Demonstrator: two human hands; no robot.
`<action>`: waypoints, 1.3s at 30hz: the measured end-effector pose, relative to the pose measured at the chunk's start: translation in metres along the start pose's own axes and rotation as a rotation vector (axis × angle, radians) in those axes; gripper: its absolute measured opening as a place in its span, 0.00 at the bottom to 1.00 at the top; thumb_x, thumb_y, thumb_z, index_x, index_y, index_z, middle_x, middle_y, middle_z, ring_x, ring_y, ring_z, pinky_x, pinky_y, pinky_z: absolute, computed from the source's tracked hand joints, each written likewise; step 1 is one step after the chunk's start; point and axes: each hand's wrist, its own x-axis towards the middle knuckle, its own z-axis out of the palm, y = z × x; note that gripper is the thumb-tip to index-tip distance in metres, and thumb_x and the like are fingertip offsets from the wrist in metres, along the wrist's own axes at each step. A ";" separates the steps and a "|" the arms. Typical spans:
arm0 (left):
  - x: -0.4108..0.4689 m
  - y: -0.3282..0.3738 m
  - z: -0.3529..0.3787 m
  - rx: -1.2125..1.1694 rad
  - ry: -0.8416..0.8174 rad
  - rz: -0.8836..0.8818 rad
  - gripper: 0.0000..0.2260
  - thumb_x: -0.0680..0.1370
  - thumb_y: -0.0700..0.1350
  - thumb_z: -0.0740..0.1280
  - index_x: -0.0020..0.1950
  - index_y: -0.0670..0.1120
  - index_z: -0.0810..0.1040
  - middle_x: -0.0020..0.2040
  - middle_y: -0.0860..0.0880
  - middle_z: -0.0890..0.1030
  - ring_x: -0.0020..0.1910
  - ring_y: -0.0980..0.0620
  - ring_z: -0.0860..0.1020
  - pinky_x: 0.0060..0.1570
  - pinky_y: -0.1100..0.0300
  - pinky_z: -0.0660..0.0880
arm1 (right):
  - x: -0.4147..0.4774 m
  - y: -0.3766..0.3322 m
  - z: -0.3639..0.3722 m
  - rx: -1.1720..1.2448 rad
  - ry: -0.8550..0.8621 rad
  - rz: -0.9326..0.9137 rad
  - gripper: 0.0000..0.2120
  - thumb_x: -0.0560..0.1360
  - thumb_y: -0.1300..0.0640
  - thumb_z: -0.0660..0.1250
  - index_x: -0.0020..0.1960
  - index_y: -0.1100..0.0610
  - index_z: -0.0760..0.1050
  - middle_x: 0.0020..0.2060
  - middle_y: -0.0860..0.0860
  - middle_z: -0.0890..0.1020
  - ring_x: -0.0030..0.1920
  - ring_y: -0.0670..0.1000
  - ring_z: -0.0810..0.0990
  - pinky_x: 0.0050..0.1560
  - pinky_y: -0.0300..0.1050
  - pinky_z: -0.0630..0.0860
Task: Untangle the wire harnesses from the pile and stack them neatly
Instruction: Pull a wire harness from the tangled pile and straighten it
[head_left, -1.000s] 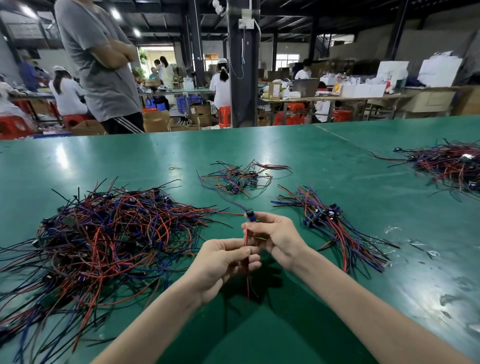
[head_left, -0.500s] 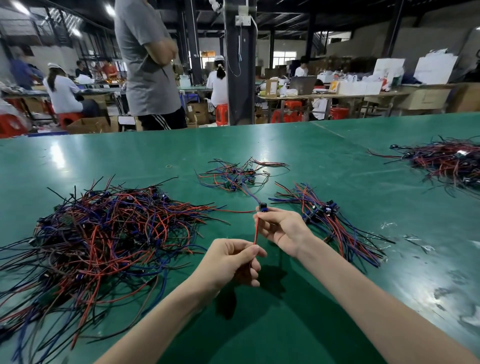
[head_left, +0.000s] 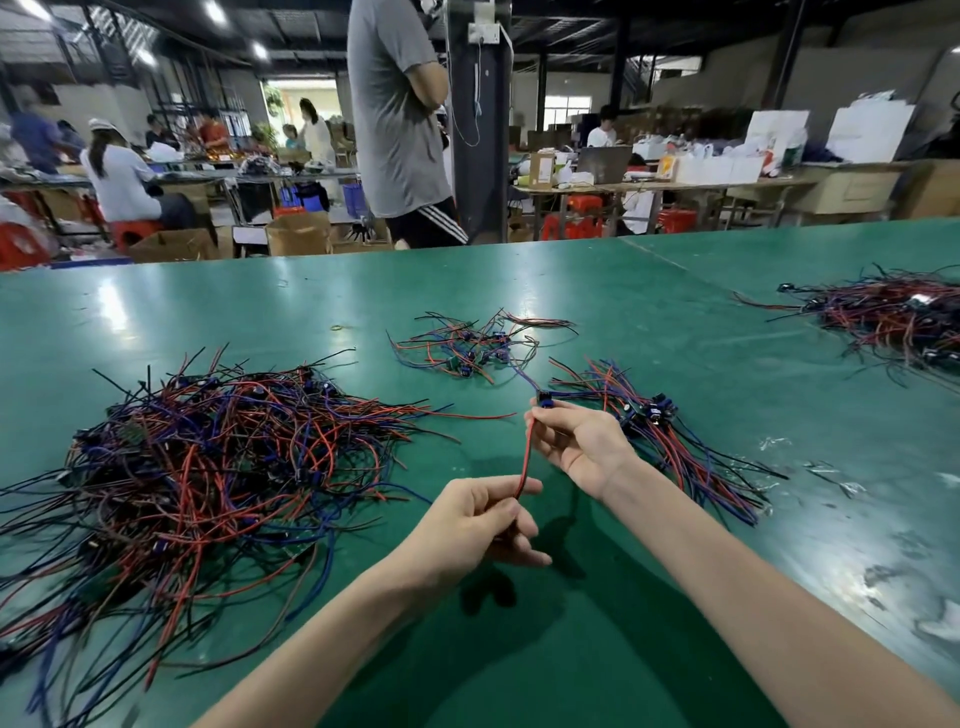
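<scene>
The right hand (head_left: 582, 441) is pinching a single wire harness (head_left: 525, 457) just below its blue connector (head_left: 544, 399), fingers curled over the red and black leads. The left hand (head_left: 475, 525) is gripping the lower end of the same leads between thumb and curled fingers, so the harness is running straight between the two hands, above the green counter (head_left: 675, 322). Both hands are hovering just right of the big tangled pile (head_left: 208, 457) of red, blue and black wires. Further right of that pile, beyond the right hand, a tidier bundle (head_left: 670, 431) is lying with its connectors grouped together. Behind and right of the pile a small loose cluster (head_left: 472, 345) is sitting, with a blue wire running from it to the held connector. Far right of the pile another heap (head_left: 893, 312) is resting. Beyond the pile, past the counter, a person in a grey shirt (head_left: 395, 104) is standing with arms folded
</scene>
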 end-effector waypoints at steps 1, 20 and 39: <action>0.000 -0.001 0.000 0.006 0.007 0.001 0.11 0.82 0.33 0.54 0.60 0.37 0.73 0.28 0.49 0.75 0.26 0.55 0.75 0.37 0.56 0.81 | 0.001 0.000 -0.001 0.001 0.005 0.000 0.07 0.74 0.73 0.63 0.43 0.64 0.76 0.26 0.55 0.81 0.24 0.47 0.79 0.28 0.37 0.78; 0.003 -0.002 -0.007 0.034 0.123 -0.116 0.07 0.78 0.32 0.62 0.43 0.35 0.78 0.30 0.44 0.80 0.26 0.52 0.77 0.37 0.53 0.82 | 0.007 -0.004 -0.008 0.033 0.046 -0.023 0.06 0.73 0.73 0.64 0.44 0.65 0.77 0.28 0.55 0.82 0.26 0.48 0.80 0.30 0.38 0.79; -0.001 0.003 -0.015 0.097 0.057 -0.115 0.04 0.74 0.37 0.70 0.40 0.39 0.82 0.33 0.45 0.82 0.28 0.52 0.79 0.35 0.58 0.81 | 0.005 -0.001 -0.006 -0.063 0.036 -0.063 0.07 0.72 0.73 0.64 0.42 0.64 0.78 0.28 0.55 0.81 0.26 0.47 0.79 0.31 0.37 0.79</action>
